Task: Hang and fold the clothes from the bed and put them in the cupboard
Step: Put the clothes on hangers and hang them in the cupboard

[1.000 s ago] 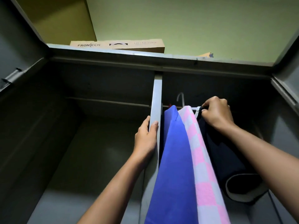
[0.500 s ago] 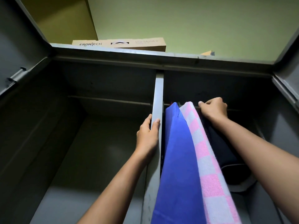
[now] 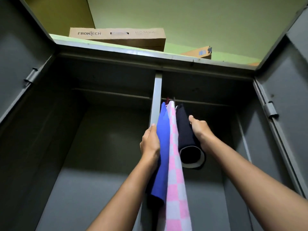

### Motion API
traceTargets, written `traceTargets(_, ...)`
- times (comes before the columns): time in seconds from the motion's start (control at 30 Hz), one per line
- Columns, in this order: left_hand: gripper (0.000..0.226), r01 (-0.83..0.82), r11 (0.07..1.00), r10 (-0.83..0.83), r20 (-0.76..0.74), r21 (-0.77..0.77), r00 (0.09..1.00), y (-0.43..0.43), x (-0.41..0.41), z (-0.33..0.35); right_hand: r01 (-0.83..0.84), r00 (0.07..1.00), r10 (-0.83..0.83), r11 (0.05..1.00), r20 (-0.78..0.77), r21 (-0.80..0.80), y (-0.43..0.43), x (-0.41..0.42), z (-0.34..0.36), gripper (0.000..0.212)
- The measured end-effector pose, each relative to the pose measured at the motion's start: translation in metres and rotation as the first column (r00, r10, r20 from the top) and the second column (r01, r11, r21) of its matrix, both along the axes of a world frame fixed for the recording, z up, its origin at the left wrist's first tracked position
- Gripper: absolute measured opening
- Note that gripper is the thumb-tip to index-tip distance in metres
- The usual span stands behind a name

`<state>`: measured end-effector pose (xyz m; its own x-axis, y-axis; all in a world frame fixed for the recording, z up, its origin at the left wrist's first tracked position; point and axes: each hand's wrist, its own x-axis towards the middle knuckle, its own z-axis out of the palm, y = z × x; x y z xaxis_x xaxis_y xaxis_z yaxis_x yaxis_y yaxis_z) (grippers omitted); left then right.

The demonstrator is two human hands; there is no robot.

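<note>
Cupboard (image 3: pixel 108 139) tidying: my right hand (image 3: pixel 200 130) pinches the dark garment (image 3: pixel 185 129); my left hand (image 3: pixel 150 144), grip unseen, braces the blue shirt (image 3: pixel 162 130), apparently to space them.

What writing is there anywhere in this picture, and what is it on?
"FRONTECH": on the cardboard box atop the cupboard.
"LED Monit...": faint, on the same box; the end is washed out.
Blue label on the small box: too small to read.
Clothes: no writing shows.
</note>
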<state>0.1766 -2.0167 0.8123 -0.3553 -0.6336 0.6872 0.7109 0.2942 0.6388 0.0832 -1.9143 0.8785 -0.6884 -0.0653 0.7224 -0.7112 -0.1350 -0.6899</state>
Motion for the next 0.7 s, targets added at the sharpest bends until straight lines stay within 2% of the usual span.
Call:
traceTargets(0.13,0.044,0.047,0.999,-0.047,0.05,0.003,0.998,0.025,0.018,-0.028,0.004,0.999,-0.007,0.996,0.039,0.093,0.012,0.017,-0.046,0.064)
traceTargets(0.27,0.046,0.108,0.994,-0.107,0.083,-0.01,0.991,0.048,0.033,-0.051,-0.027,0.992,0.008,0.988,0.127,0.152,0.034,0.044,-0.088,0.049)
traceTargets(0.47,0.045,0.286,0.958,-0.288,0.114,0.03,0.951,0.078,0.054,-0.086,-0.042,0.977,0.007,0.986,0.213,0.16,0.072,0.097,-0.135,0.044)
traceTargets(0.7,0.048,0.592,0.803,-0.594,0.183,0.071,0.784,0.123,0.084,-0.14,0.149,0.934,-0.174,0.984,0.311,0.101,0.128,0.175,-0.193,0.047)
